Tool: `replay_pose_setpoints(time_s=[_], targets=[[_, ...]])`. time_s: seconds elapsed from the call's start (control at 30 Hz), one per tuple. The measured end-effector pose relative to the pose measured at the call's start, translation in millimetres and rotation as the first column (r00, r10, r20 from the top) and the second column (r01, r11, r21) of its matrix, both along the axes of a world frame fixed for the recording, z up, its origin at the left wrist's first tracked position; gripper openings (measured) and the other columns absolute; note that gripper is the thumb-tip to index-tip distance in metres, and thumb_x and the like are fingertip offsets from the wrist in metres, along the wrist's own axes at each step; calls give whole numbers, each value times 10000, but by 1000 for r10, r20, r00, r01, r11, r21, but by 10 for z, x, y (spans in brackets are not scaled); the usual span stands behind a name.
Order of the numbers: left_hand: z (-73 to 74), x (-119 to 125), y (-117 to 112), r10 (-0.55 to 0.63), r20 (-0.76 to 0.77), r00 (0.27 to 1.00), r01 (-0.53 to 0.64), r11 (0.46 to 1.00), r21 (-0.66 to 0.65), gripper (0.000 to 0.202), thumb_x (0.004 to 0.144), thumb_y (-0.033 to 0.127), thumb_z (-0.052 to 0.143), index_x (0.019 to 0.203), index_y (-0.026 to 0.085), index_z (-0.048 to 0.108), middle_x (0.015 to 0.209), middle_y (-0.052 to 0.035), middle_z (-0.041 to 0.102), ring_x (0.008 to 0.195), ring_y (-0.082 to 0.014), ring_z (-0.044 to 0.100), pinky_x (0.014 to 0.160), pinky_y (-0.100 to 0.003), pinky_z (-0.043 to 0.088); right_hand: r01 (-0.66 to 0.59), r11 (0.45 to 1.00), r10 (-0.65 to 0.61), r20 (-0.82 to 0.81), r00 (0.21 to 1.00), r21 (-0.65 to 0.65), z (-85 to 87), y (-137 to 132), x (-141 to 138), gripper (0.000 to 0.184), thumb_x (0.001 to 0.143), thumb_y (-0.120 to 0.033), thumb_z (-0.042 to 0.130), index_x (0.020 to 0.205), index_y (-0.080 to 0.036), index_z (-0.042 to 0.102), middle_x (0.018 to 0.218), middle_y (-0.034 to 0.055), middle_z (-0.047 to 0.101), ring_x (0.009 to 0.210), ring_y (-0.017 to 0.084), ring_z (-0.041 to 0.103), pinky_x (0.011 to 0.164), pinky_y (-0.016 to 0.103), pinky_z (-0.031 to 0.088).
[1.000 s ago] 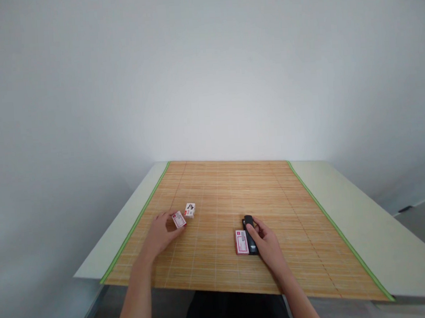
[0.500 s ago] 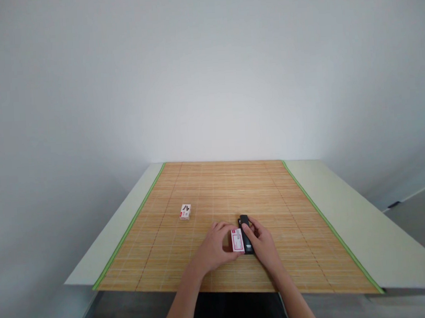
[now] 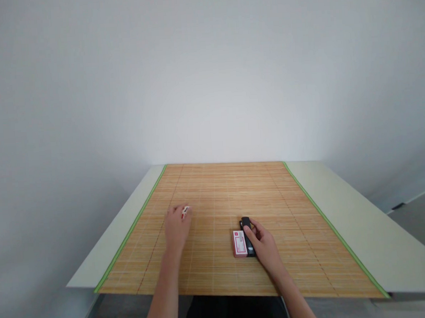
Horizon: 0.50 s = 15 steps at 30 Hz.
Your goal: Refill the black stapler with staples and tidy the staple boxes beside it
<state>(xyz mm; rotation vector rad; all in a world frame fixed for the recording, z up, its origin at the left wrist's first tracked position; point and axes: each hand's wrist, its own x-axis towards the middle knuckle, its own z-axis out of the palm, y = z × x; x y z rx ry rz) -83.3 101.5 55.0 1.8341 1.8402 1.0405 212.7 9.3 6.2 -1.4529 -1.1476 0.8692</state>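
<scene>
My left hand (image 3: pixel 176 227) reaches forward on the left part of the bamboo mat (image 3: pixel 218 192), its fingers curled over a small white box (image 3: pixel 186 210). Only a corner of that box shows beside my thumb. My right hand (image 3: pixel 263 243) lies near the mat's middle, fingers wrapped on a black stapler (image 3: pixel 246 226) that rests flat on the mat. A red-and-white box (image 3: pixel 239 242) lies right against the stapler's left side, and it looks thick, like a stack of two.
The mat has green edging and covers most of a pale table (image 3: pixel 348 208). The table's near edge runs just in front of my body. White walls close in behind and to the left, and grey floor shows at the right.
My left hand carried a red-and-white box from the left over to the box beside the stapler, let it go there, then swung back left onto the small white box. My right hand stayed on the stapler.
</scene>
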Motion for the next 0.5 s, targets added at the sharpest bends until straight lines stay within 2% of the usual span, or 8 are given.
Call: replay_pose_setpoints(time_s=[0.03,0.1,0.2,0.33,0.5], targets=[[-31,-135,117,61,39,997,-58,995,-76,438,1005,486,505,1271,194,697,1235,-135,665,1172,-309,600,1077,-487,432,5,1000,-5,2,1000,-4,0,0,0,648,881,-672,647,1306,-186,694,695,-14,552,623,173,491,576,286,401],[-99,-296,281,54,70,996,-42,986,-159,406,984,463,535,1183,171,734,1101,-122,725,1027,-285,666,962,-434,505,2,1000,-2,2,1000,-14,1,-3,-1,655,875,-675,650,1306,-183,695,689,-15,546,620,173,485,570,284,393],[-182,-243,349,-31,106,994,53,975,-215,354,942,450,602,1103,181,766,956,-85,767,888,-249,704,825,-356,540,1,1000,-2,-4,1000,-22,0,-11,-4,653,872,-670,656,1304,-182,696,687,-14,547,625,177,491,574,286,401],[-238,209,239,-125,143,982,155,962,-224,365,929,454,629,1165,211,766,922,-72,783,857,-240,719,782,-337,540,10,1000,-10,-10,1000,-7,-15,-12,-6,644,878,-665,651,1300,-182,694,690,-17,544,632,178,502,585,290,423],[-290,884,55,-277,187,942,311,933,-182,348,960,445,587,1168,240,778,1011,-83,790,938,-252,721,840,-360,542,-7,1000,7,-1,1000,-3,-24,-7,1,616,891,-648,644,1299,-189,692,694,-13,568,633,180,517,585,291,437]])
